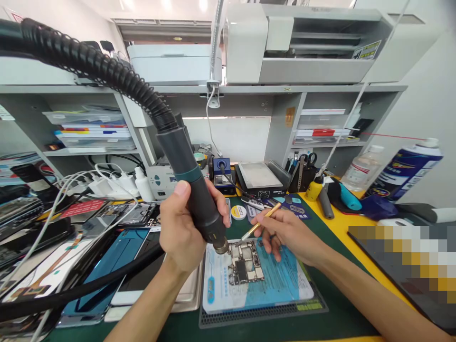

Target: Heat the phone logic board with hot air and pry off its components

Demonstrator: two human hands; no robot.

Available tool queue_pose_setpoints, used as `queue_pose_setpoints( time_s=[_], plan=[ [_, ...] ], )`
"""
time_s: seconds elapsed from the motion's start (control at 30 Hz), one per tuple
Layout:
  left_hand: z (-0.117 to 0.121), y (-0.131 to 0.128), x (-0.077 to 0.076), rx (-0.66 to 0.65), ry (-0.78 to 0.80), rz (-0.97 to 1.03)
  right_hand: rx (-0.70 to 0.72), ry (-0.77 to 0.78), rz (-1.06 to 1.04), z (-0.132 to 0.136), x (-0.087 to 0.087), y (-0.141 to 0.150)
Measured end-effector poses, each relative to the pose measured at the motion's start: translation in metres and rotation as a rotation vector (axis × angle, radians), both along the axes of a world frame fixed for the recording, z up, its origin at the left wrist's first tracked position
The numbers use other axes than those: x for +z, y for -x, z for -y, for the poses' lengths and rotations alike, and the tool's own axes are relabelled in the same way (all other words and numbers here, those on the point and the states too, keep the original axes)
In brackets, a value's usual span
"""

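"What is held in the head view?"

"A black handpiece (204, 204) is clenched in the grip of the left hand (183, 232), left of centre. A gold-handled tool (265, 218) is pinched between thumb and fingers of the right hand (287, 232)."

"And the circuit board (242, 270)?"

"It is laid on a blue-and-white mat (292, 285), low centre of the frame. The handpiece's nozzle (221, 246) is aimed down near its upper left corner; the tool's tip is held by its top edge, though whether contact is made cannot be told."

"What could go wrong?"

"If hot air is being blown, which cannot be seen, small parts could be loosened or scorched by too long a dwell. The board could be nudged by the tip, as no clamp is seen on it. The nozzle could be dragged off line by the hose (92, 71), upper left, if it is tugged."

"Anything farther off?"

"A spray can (402, 166) is stood at the right of the frame; a hazard could be made of it if the nozzle were swung that way."
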State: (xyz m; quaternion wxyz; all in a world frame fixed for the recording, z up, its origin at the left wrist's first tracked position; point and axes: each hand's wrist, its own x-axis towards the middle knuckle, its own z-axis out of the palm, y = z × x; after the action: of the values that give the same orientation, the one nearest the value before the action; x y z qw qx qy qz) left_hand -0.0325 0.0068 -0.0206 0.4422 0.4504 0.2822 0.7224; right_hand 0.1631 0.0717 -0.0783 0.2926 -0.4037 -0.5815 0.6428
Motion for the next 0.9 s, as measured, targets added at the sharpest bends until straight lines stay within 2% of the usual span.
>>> queue_pose_setpoints(
  time_s=[0.4, 0.6, 0.9],
  plan=[
    [0.002, -0.01, -0.007, -0.104, 0.063, 0.019, 0.019, 0.038, -0.032, 0.006, 0.005, 0.001],
    [0.003, -0.004, -0.005, -0.08, 0.029, 0.017, 0.03, 0.004, -0.01, 0.009, 0.005, 0.003],
    [0.0, 0.001, -0.002, -0.027, 0.011, 0.045, -0.058, -0.019, 0.008, 0.007, -0.001, 0.006]
  ],
)
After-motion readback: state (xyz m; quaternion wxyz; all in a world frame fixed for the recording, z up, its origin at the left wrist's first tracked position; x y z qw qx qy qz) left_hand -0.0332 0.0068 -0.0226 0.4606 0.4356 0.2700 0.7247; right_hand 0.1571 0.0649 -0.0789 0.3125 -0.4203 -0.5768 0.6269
